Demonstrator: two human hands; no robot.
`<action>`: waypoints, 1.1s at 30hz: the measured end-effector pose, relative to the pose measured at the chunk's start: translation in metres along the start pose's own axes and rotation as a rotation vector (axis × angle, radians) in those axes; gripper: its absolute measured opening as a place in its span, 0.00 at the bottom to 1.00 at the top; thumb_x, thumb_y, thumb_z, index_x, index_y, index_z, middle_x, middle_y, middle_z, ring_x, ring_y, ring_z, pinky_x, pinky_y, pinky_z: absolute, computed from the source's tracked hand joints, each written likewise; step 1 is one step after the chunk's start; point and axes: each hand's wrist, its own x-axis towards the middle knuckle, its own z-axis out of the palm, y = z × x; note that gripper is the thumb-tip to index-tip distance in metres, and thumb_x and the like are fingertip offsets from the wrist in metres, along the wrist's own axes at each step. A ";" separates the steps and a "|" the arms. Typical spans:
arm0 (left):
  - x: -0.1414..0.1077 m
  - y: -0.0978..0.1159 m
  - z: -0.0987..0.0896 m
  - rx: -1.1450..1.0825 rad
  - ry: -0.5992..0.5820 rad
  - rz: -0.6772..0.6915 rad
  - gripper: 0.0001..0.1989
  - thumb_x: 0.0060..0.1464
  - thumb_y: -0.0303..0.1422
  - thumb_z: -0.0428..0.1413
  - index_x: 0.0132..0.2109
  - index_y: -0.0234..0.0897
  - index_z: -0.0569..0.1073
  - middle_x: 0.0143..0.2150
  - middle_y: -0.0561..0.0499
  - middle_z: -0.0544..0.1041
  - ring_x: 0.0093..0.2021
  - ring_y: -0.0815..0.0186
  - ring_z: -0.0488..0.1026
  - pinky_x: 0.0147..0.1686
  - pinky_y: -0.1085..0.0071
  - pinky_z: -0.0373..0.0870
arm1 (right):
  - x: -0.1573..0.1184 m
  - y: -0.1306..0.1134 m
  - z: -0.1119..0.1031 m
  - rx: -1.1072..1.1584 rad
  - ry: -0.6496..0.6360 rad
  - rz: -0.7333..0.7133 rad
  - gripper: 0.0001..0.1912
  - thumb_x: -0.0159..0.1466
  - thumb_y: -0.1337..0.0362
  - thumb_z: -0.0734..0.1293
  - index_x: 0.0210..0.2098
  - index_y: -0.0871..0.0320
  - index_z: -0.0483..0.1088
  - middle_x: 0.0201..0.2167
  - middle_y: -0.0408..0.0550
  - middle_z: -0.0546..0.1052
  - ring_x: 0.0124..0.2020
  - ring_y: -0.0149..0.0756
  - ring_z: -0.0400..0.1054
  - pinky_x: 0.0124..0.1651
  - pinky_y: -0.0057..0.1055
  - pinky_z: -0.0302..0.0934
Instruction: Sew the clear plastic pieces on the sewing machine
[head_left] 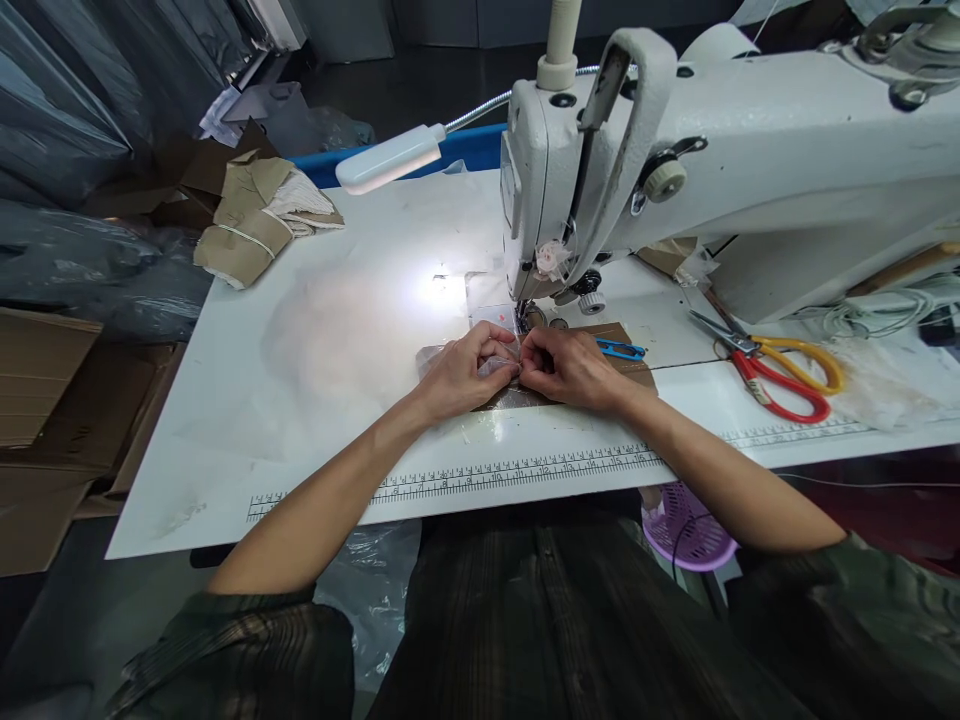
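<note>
Left hand (466, 372): pinching cloth (429, 358) | right hand (564, 368): seems to pinch its edge | we should keep both off presser foot (523, 320)

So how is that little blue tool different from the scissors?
Color: the blue tool shows blue, while the scissors have one red handle and one yellow handle.
Size: the scissors look much bigger than the blue tool.
Place: the blue tool lies close by the right hand, which seems to hide part of it; the scissors lie farther right.
Shared: neither is in the fingers' pinch.
</note>
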 end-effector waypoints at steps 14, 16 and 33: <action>0.000 0.010 -0.007 0.091 -0.048 0.003 0.09 0.60 0.36 0.56 0.36 0.39 0.78 0.30 0.54 0.79 0.29 0.70 0.73 0.29 0.72 0.69 | -0.005 -0.005 -0.002 0.452 -0.046 -0.038 0.02 0.63 0.65 0.60 0.33 0.54 0.60 0.28 0.41 0.66 0.27 0.29 0.57 0.29 0.29 0.53; 0.000 0.014 -0.011 0.149 -0.087 0.021 0.08 0.59 0.35 0.56 0.35 0.39 0.78 0.27 0.56 0.77 0.26 0.71 0.71 0.27 0.73 0.66 | -0.005 -0.005 -0.005 0.438 -0.106 -0.054 0.03 0.62 0.65 0.60 0.33 0.54 0.59 0.24 0.38 0.63 0.24 0.28 0.54 0.27 0.29 0.50; 0.001 0.011 -0.018 0.164 -0.002 -0.035 0.09 0.56 0.38 0.60 0.37 0.36 0.76 0.33 0.51 0.78 0.32 0.69 0.72 0.33 0.72 0.69 | -0.021 -0.023 -0.026 0.300 -0.183 -0.110 0.08 0.69 0.61 0.61 0.35 0.57 0.67 0.34 0.47 0.71 0.33 0.33 0.64 0.35 0.30 0.58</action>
